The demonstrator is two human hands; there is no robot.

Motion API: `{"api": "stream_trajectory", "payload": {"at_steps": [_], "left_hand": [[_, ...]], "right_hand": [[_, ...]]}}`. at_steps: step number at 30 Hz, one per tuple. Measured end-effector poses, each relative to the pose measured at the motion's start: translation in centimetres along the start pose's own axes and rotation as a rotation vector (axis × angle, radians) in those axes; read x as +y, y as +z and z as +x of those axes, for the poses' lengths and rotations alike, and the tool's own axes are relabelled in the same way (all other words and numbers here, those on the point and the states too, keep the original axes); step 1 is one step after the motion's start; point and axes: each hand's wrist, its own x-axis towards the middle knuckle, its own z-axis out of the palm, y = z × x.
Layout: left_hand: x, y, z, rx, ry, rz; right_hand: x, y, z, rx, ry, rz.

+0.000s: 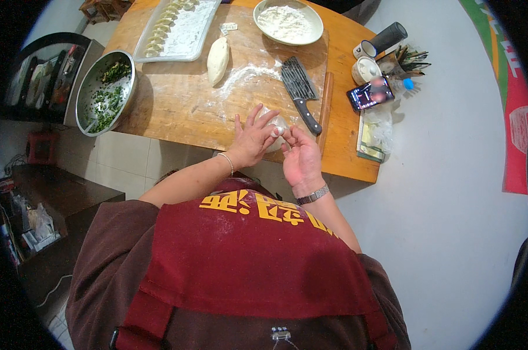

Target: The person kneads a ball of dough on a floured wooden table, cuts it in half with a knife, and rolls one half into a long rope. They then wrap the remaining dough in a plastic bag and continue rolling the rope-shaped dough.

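Observation:
My left hand point(253, 142) reaches palm down over the front edge of a floured wooden board point(181, 100), its outer fingers spread. My right hand point(303, 159) is turned palm up beside it. The fingertips of both hands meet on a small white piece point(278, 131), probably dough. Under and behind the fingers lies a pale, whitish thing point(270, 113), partly hidden; I cannot tell whether it is dough or plastic. A cleaver point(299, 81) with a dark patterned blade rests to the right, handle towards me. Farther back sits an oblong lump of dough point(218, 61).
A plastic tray point(194, 57) holds a row of dumplings and flour. Left stands a metal bowl point(135, 83) of chopped green filling; at the back is a bowl of flour point(288, 22). A wooden rod point(326, 103) lies right of the cleaver. Beyond are a phone point(371, 94) and cups point(364, 49).

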Motion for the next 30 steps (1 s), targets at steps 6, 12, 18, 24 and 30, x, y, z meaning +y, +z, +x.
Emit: {"api": "stream_trajectory", "payload": {"at_steps": [6,12,18,24,30], "left_hand": [[-0.4,-0.2,0.2,0.002,0.072,-0.014],[-2.4,-0.9,0.4,0.128,0.193,-0.38],[-5.0,-3.3,2.9,-0.085,0.205,-0.609],[-4.0,-4.9,3.1,-0.16,0.266,-0.328],[-4.0,-5.2,2.5,-0.162,0.245,-0.324]], "right_hand": [[-0.3,0.4,0.1,0.001,-0.068,-0.15],[-1.6,0.6,0.0,-0.003,-0.028,-0.173],[-1.3,0.5,1.3,-0.027,-0.05,-0.527],[0.3,0.1,2.2,-0.131,-0.381,-1.145],[0.6,-0.2,2.1,-0.144,-0.684,-1.398]]}}
